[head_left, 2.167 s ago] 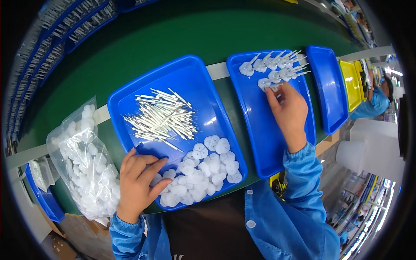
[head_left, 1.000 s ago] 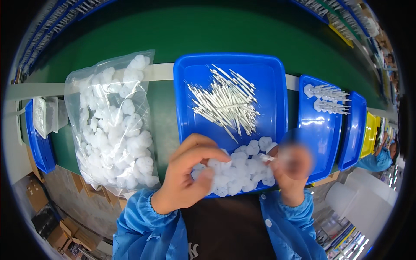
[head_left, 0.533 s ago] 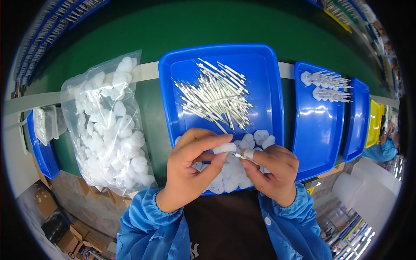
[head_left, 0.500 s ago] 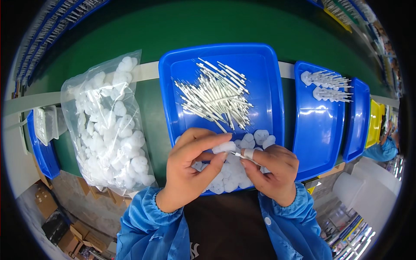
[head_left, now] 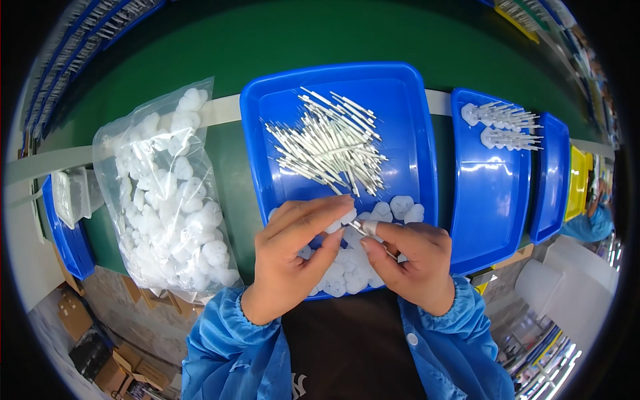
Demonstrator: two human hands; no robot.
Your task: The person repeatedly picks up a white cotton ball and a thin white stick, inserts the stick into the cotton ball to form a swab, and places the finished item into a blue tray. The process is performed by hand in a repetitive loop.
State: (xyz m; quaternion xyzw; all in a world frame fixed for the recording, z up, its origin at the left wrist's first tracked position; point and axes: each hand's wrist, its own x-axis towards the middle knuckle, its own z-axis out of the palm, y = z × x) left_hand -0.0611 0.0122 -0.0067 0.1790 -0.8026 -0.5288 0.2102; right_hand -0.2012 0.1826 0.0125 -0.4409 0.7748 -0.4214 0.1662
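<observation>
Left hand [head_left: 287, 257] pinches white disc [head_left: 343, 219] between thumb and fingers. Right hand [head_left: 417, 260] grips thin rod [head_left: 359, 228], tip right at disc; contact too small to tell. Both pieces sit above near end of blue tray [head_left: 408, 120], over loose discs [head_left: 347, 272]; rod pile [head_left: 330, 143] lies beyond. Bag [head_left: 177, 213] of discs stands left; second tray [head_left: 490, 213], right, carries rod-and-disc rows [head_left: 507, 119].

I see the left hand [head_left: 287, 257] pinch a white disc [head_left: 342, 221], the right hand [head_left: 418, 263] a slim rod [head_left: 357, 228]; clear bag [head_left: 167, 200] toward nine o'clock.
</observation>
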